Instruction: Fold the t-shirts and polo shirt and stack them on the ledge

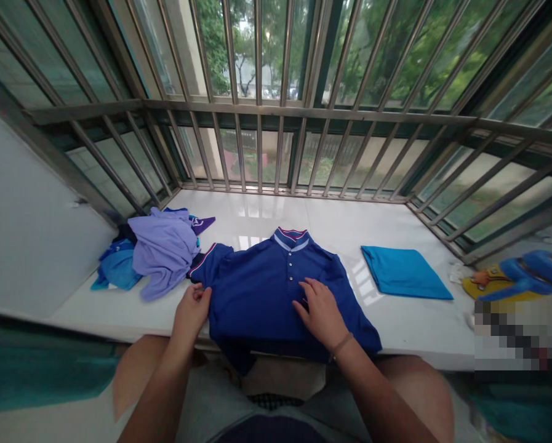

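Observation:
A dark blue polo shirt (257,295) lies front up on the white sill, its striped collar pointing toward the window. Its lower part hangs over the near edge. My left hand (193,307) is at the shirt's left side below the sleeve, fingers curled in and thumb at the cloth's edge. Whether fabric is pinched there is hidden. On the shirt front, below the buttons, rests my right hand (320,312) with its fingers apart. A folded bright blue cloth (405,272) lies flat to the right of the shirt.
A heap of crumpled clothes, with a lavender garment (165,249) on top, sits left against the wall. Metal window bars (257,111) enclose the sill's far side. A blue and yellow object (520,277) stands at the right end, beside a blurred-out patch.

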Demonstrator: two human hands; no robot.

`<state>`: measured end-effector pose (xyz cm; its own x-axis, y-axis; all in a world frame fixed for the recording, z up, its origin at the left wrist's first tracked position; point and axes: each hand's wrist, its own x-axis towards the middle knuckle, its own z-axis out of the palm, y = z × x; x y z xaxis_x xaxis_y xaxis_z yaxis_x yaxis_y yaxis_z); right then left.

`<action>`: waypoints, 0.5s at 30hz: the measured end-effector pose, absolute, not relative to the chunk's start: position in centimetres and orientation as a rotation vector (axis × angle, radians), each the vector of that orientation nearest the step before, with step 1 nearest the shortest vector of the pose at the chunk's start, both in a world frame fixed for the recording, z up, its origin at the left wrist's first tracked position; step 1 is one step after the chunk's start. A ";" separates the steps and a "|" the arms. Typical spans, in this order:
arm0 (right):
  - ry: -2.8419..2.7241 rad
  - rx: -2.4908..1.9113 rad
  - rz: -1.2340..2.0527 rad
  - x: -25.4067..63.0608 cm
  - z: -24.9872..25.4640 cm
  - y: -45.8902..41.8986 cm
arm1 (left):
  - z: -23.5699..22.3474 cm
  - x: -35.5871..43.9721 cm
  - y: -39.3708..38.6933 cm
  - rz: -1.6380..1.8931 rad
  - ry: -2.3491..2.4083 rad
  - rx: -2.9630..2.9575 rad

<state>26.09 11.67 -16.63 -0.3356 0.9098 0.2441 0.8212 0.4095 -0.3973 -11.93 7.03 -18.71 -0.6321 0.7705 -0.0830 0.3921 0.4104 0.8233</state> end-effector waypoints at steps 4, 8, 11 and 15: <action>-2.309 -1.632 0.186 27.2 -18.9 9.2 | -16.6 -11.7 8.9 1.157 2.412 1.589; -2.270 -1.689 0.181 27.1 -18.9 10.1 | -14.5 -11.4 13.5 0.988 2.225 2.016; -2.202 -1.730 0.219 27.0 -18.9 11.3 | -14.0 -8.9 16.2 0.849 1.910 2.236; -2.038 -1.679 0.337 27.1 -19.1 12.5 | -15.3 -1.3 17.7 0.690 1.468 2.460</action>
<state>27.06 12.53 -19.09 -0.1367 0.9696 0.2027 0.8528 0.2193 -0.4739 -1.33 17.73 -15.28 0.3997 0.8693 0.2909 0.7785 -0.4895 0.3929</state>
